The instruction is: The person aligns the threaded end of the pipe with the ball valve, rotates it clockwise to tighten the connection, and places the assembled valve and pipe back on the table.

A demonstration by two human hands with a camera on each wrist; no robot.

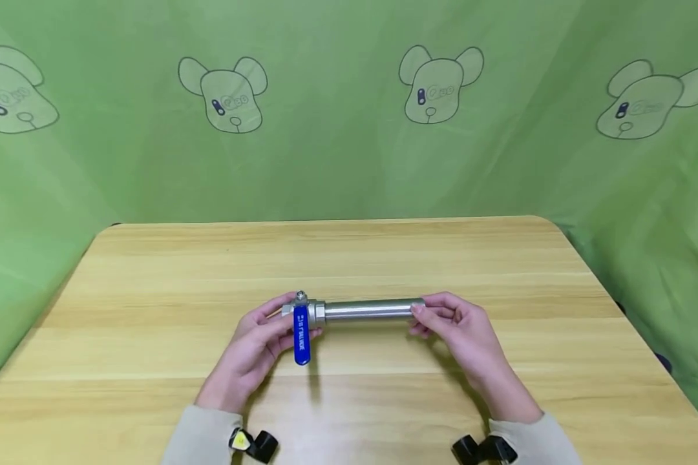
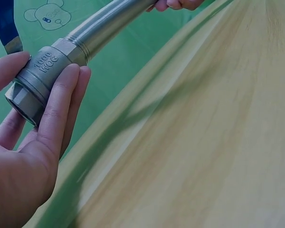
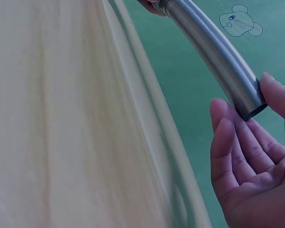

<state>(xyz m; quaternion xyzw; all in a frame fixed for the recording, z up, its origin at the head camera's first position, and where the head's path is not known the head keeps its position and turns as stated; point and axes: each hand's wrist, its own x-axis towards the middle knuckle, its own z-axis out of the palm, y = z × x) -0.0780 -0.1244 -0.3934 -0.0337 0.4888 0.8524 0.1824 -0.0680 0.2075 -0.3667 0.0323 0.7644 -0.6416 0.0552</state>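
A metal ball valve point(image 2: 46, 66) with a blue lever handle point(image 1: 302, 336) is joined to a straight silver pipe point(image 1: 372, 310), threaded where it meets the valve. My left hand point(image 1: 256, 349) grips the valve body between thumb and fingers, and the handle hangs toward me. At the pipe's free end my right hand point(image 1: 462, 329) pinches it with thumb and fingers. That end is hollow, as the right wrist view shows. Valve and pipe are held roughly level above the wooden table point(image 1: 372, 413). The left wrist view shows raised lettering on the valve body.
A green curtain point(image 1: 337, 161) printed with bear-like heads surrounds the table at the back and sides. Black camera mounts point(image 1: 262, 445) sit on both wrists, near the table's front. Shadows of the hands and pipe fall on the wood.
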